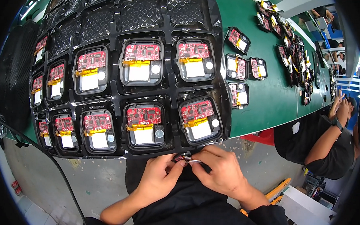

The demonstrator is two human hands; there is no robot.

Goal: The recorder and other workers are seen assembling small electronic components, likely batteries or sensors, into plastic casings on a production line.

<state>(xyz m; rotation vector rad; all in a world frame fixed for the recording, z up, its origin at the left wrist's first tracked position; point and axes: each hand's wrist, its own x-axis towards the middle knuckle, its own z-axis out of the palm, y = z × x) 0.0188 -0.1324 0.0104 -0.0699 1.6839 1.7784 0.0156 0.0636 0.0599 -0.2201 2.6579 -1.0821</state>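
Note:
Low in the middle, just off the near edge of the black tray (116, 94), my two hands meet over a small dark part with a bit of red board (179, 157). My left hand (158, 176) pinches that part between thumb and fingers; most of it is hidden. A thin silver tool like tweezers (194, 161) is gripped in the fingers of my right hand (222, 172), its tip touching or close to the part. In the tray's pockets sit several open device housings (144, 129), each with a red circuit board, yellow tape, a white battery and a round silver piece.
The tray's far pockets (136, 12) hold no housings. Loose housings (237, 68) lie right of it on the green table (261, 100), with a larger pile (294, 61) farther off. A black cable (63, 173) hangs at left. Another person (323, 147) sits at right.

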